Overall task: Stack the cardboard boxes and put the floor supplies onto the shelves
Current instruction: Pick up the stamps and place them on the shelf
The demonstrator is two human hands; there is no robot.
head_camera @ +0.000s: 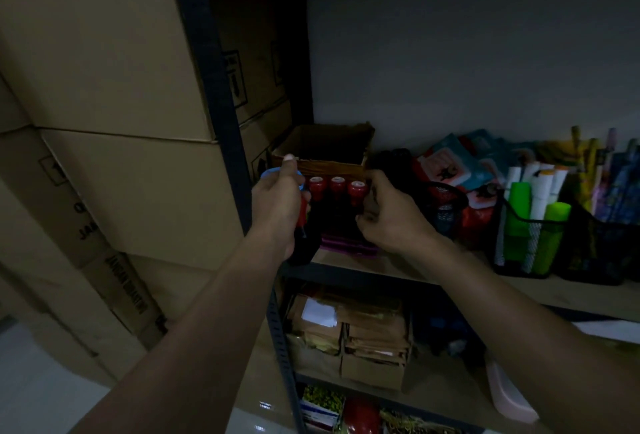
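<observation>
Hands meet at the left end of the middle shelf [398,265], where three red-capped bottles [337,187] stand in one row, on top of a purple flat thing [346,247]. The left hand [277,205] has its fingers curled around a red and dark item [304,215] (it is too dark to name it), with the thumb pointing up. A blue object [269,173] shows just behind this hand. The right hand [388,215] pinches the rightmost bottle with bent fingers. Just behind the bottles is one small open cardboard box [325,146]. At the left, beside the dark post, at least three large cardboard boxes [104,52] are stacked. To the right stand black mesh baskets [519,260], one of them holding two green markers [517,205].
</observation>
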